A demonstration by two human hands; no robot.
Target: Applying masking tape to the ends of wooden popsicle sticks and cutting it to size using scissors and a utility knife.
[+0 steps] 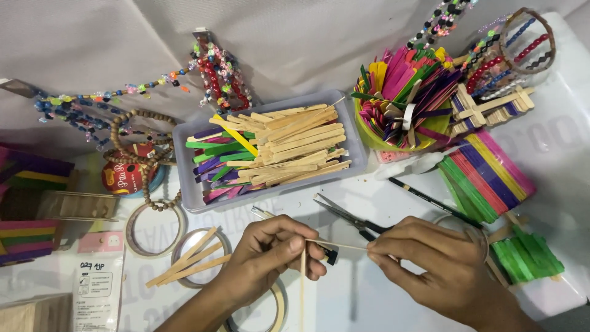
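My left hand [270, 255] and my right hand [430, 258] meet low in the middle of the view. Both pinch plain wooden craft sticks [344, 246]: one lies thin and edge-on between the two hands, another [303, 289] hangs down from my left fingers. Whether the two sticks are joined I cannot tell. Scissors [350, 216] with black handles lie open on the white table just beyond my fingers. A black pencil [430, 201] lies to their right.
A grey tray [190, 197] holds plain and coloured sticks. A green cup [399, 86] of coloured sticks stands behind, a mat of coloured sticks [485, 175] at right. Tape rings [157, 229], loose sticks [187, 261] and bead strings [215, 77] lie left.
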